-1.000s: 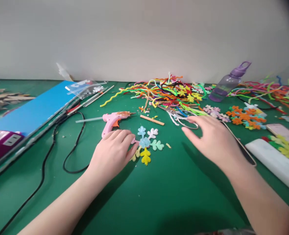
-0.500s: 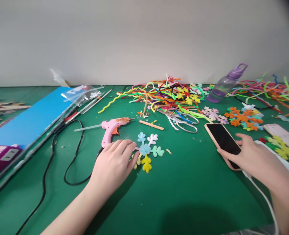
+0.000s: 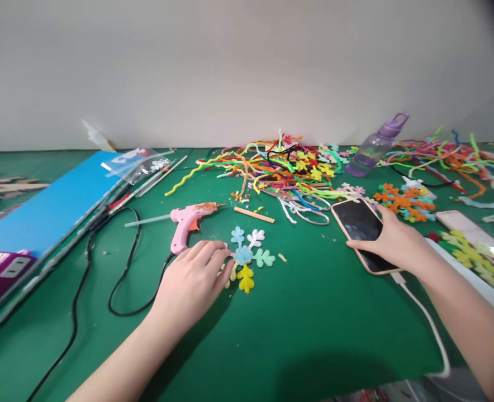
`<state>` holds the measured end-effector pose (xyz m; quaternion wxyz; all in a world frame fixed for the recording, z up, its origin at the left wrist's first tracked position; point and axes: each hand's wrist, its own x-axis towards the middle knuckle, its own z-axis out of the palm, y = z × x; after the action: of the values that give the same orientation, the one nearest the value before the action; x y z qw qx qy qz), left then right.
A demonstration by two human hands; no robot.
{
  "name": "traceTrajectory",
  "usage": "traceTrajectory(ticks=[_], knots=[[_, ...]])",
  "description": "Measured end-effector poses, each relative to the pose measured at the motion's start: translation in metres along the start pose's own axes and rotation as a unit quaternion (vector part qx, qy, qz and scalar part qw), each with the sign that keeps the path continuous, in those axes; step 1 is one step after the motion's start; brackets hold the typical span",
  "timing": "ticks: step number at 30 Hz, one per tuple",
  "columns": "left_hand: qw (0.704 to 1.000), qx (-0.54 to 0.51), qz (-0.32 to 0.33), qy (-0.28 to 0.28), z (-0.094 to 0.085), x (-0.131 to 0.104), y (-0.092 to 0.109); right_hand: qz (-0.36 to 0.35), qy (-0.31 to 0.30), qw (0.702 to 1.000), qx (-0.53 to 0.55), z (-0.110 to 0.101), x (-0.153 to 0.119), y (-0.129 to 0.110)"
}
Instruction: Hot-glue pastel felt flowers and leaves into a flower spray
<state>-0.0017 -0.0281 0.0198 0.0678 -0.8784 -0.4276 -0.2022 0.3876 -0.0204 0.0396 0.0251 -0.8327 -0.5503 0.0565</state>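
My left hand point(image 3: 196, 273) rests on the green table, its fingers drawn together on the left arm of a snowflake made of fuzzy pipe cleaners point(image 3: 243, 255). Blue, white, mint and yellow arms of it show; those on the left are partly covered by my fingers. Just beyond this hand lies a pink hot glue gun point(image 3: 184, 226), its nozzle towards the right. My right hand point(image 3: 395, 240) grips a smartphone point(image 3: 360, 223) across its sides, thumb at the near left edge. The phone's screen is dark, and a white charging cable point(image 3: 425, 312) runs from its lower end.
Loose pipe cleaners point(image 3: 280, 162) lie heaped at the back, with scissors point(image 3: 309, 209) before them. A purple water bottle point(image 3: 375, 148) leans among them. An orange snowflake point(image 3: 404, 201) and another phone point(image 3: 467, 229) are at right. A blue board point(image 3: 54, 201) and black cord point(image 3: 77, 296) lie left.
My right hand has shifted the smartphone slightly away and to the left, so its top edge now overlaps the pale pink snowflake. My left hand has stayed on the snowflake.
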Motion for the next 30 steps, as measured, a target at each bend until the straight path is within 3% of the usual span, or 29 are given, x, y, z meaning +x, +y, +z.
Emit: traceTrajectory(ticks=[2,4,7,9,14,22,30], knots=[[1.0,-0.004,0.009,0.013,-0.002,0.0,0.0,0.026,-0.019,0.996,0.086,-0.004,0.005,0.003],[1.0,-0.009,0.018,0.022,-0.003,-0.001,0.001,0.064,-0.037,0.964,0.255,-0.006,0.009,0.009],[0.999,-0.011,0.029,0.034,-0.004,-0.001,0.001,0.146,-0.081,0.84,0.517,-0.006,0.015,0.021],[0.999,-0.009,0.037,0.038,-0.004,-0.001,0.001,0.18,-0.135,0.773,0.593,-0.005,0.018,0.028],[0.997,-0.009,0.057,0.049,-0.005,-0.001,0.0,0.196,-0.233,0.687,0.66,0.001,0.023,0.04],[0.996,-0.01,0.074,0.049,-0.003,-0.002,0.0,0.205,-0.267,0.651,0.68,0.003,0.022,0.042],[0.997,-0.006,0.065,0.049,-0.002,-0.001,-0.001,0.221,-0.273,0.662,0.662,0.007,0.028,0.045]])
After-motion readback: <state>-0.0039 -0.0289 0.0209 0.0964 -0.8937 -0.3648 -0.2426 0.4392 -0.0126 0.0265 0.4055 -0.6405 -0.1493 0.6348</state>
